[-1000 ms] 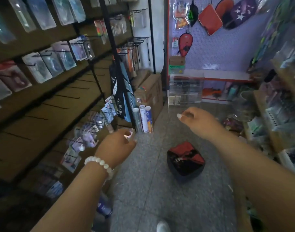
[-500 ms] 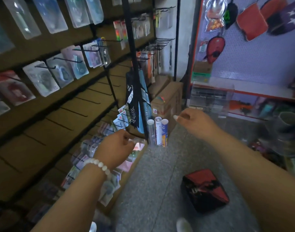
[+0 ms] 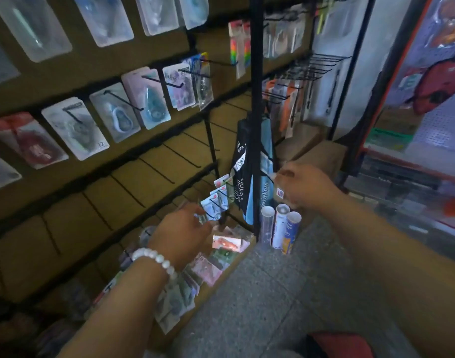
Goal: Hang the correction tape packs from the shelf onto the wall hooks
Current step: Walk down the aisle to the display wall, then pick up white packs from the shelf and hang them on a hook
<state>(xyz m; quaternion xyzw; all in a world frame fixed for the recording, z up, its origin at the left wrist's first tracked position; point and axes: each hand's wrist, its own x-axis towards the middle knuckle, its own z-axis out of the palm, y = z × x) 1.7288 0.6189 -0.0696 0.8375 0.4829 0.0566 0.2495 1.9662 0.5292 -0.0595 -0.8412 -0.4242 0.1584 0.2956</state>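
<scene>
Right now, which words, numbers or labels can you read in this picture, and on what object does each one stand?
"12": on the lower right corner of a white blister pack hanging on the wall hooks.
Black hanging bag: white lettering, too blurred and tilted to read.
Blue hanging bag: dark lettering, not legible.
Tubes standing on the floor: print too small to read.
Green label on cardboard box: blurred.
</scene>
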